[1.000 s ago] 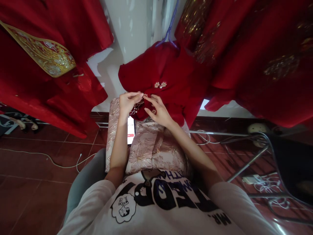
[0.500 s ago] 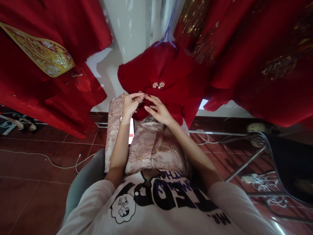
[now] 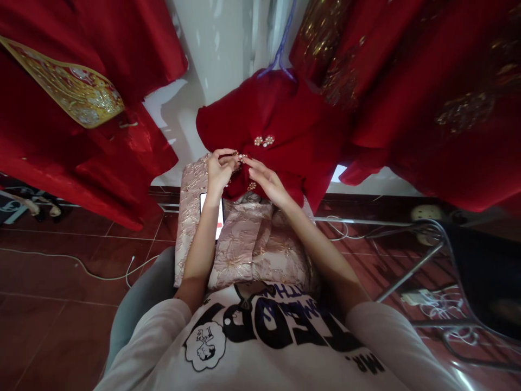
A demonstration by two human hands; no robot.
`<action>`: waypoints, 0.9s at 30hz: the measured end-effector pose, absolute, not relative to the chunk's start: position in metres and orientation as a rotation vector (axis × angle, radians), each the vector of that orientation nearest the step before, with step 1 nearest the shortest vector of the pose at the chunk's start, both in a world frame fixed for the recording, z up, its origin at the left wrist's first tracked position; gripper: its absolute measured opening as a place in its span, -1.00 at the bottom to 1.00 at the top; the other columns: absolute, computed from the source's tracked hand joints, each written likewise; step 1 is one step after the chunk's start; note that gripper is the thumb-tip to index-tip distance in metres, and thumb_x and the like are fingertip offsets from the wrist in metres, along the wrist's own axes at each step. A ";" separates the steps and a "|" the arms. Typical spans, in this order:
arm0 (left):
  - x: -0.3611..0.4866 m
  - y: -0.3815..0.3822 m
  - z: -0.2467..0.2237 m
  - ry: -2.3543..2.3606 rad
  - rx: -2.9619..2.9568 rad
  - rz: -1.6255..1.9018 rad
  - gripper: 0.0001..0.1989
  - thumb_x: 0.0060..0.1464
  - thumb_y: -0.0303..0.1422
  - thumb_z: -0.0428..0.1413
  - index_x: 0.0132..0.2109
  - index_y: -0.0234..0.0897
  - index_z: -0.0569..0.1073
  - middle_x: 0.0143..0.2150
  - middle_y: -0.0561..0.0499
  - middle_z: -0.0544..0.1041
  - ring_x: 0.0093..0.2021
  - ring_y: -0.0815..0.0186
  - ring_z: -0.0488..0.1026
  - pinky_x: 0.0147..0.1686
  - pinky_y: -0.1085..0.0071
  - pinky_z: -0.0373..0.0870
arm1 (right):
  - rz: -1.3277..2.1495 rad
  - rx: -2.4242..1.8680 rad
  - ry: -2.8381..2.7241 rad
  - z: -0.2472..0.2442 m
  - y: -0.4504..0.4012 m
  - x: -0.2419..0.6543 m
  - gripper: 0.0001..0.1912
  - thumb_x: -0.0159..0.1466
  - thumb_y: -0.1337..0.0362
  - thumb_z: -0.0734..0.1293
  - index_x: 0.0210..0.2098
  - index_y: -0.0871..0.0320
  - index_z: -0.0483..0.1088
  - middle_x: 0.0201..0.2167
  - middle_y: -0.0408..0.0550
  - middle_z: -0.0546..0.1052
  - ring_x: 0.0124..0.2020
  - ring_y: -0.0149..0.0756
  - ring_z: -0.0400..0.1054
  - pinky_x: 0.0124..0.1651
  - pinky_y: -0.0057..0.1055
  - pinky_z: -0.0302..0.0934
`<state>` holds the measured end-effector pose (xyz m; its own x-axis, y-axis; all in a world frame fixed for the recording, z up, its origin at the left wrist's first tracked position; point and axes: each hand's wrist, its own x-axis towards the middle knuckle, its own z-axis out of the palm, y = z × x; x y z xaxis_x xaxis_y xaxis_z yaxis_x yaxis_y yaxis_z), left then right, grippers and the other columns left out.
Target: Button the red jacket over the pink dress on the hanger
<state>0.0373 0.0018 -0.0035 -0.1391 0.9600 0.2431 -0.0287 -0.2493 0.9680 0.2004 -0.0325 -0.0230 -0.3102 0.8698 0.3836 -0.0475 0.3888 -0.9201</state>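
A red garment [image 3: 285,114] on a purple hanger [image 3: 280,54] hangs in front of me, its lower part over my lap. A beaded clasp [image 3: 264,141] shows on its front. Below it, my left hand [image 3: 221,167] pinches the edge of another beaded clasp [image 3: 241,158]. My right hand [image 3: 266,179] has its fingertips at the right side of that same clasp, fingers close together. One more flower-shaped ornament [image 3: 252,186] lies on the red cloth under my right hand. Pinkish brocade fabric [image 3: 244,244] covers my lap.
A lit phone [image 3: 220,220] lies on the brocade, partly behind my left forearm. Red garments [image 3: 134,54] hang left and right [image 3: 407,108]. At the right stand a dark chair [image 3: 480,271] and tangled white cables [image 3: 443,304]. Another cable [image 3: 97,276] crosses the tiled floor at left.
The fingers of my right hand have drawn closer together, and the hand has shifted slightly right. An ornament below it has come into view. My left hand has moved slightly.
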 end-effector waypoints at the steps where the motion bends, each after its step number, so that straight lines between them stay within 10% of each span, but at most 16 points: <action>1: 0.036 0.002 -0.004 1.145 1.291 1.509 -0.81 0.19 -0.65 0.18 -0.15 -0.27 0.48 -0.37 0.05 0.58 -0.37 0.41 0.59 -0.32 0.55 0.54 | 1.133 -0.742 -1.616 -0.021 -0.033 0.202 -0.28 0.27 -0.30 0.37 0.25 -0.02 0.48 0.42 -0.02 0.35 0.49 -0.11 0.14 0.55 -0.04 0.00; 6: 0.016 0.002 -0.005 1.207 1.449 1.437 -0.89 0.15 -0.54 0.27 -0.30 -0.30 0.50 -0.41 0.04 0.58 -0.46 0.43 0.52 -0.38 0.52 0.52 | 1.052 -0.850 -1.787 -0.004 -0.040 0.219 -0.54 0.35 -0.08 0.37 0.08 0.04 0.59 0.28 0.02 0.49 0.35 -0.13 0.32 0.37 -0.13 0.27; 12: -0.016 -0.004 -0.006 1.462 1.727 0.887 -0.87 -0.08 -0.55 0.35 -0.46 -0.27 0.59 -0.50 0.06 0.56 -0.50 0.36 0.47 -0.40 0.45 0.43 | 0.792 -1.379 -2.067 0.015 -0.053 0.238 -0.82 0.33 0.32 0.36 -0.15 0.21 0.60 -0.27 0.01 0.65 -0.29 -0.22 0.56 -0.08 -0.22 0.44; 22: -0.022 -0.004 -0.006 1.388 1.658 0.516 -0.77 -0.21 -0.69 0.27 -0.38 -0.31 0.59 -0.50 0.07 0.59 -0.48 0.37 0.54 -0.50 0.56 0.37 | 0.292 -1.706 -2.267 -0.008 -0.051 0.214 -0.88 0.24 0.37 0.50 -0.25 0.15 0.51 -0.12 0.06 0.62 -0.14 -0.10 0.55 -0.16 -0.30 0.34; 27: -0.022 -0.004 -0.006 1.327 1.674 0.526 -0.79 -0.20 -0.64 0.24 -0.39 -0.29 0.64 -0.46 0.05 0.64 -0.43 0.39 0.57 -0.46 0.60 0.41 | 0.742 -1.365 -2.150 -0.003 -0.045 0.231 -0.83 0.18 0.44 0.47 -0.35 0.15 0.39 -0.40 -0.13 0.59 -0.31 -0.31 0.53 -0.21 -0.40 0.37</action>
<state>-0.0220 -0.0041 -0.0062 0.3312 0.9224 -0.1987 0.5354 -0.0103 0.8445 0.2308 -0.0448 -0.0027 -0.3844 0.9167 0.1092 0.6542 0.3539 -0.6684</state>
